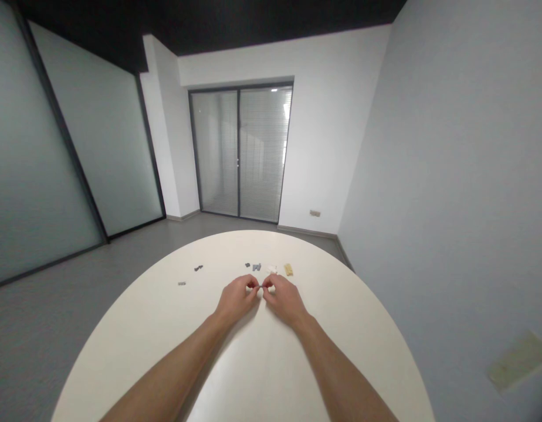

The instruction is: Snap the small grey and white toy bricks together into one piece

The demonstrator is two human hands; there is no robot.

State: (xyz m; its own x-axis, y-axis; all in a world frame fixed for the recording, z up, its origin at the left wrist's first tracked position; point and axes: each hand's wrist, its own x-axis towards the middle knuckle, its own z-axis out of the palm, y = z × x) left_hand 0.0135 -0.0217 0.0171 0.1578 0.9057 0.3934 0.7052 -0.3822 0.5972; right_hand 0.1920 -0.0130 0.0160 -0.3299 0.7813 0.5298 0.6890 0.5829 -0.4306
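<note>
My left hand (239,298) and my right hand (283,298) meet above the middle of the table. Thumb and fingers of each are pinched, closed on opposite ends of a small, thin dark piece (261,286). Most of that piece is hidden by the fingertips, and its exact kind is too small to tell. Just beyond my right hand lie some white pieces (272,269), partly covered by it, and a yellow piece (289,269). Past my left hand are blue-grey pieces (256,267) and a small dark piece (247,265).
The round white table (156,340) fills the lower view. On its left side rest small black pieces (198,268) and a grey piece (182,283). Beyond the table stand a glass door with blinds (262,152) and frosted glass panels (90,129); a plain wall (451,176) is on the right.
</note>
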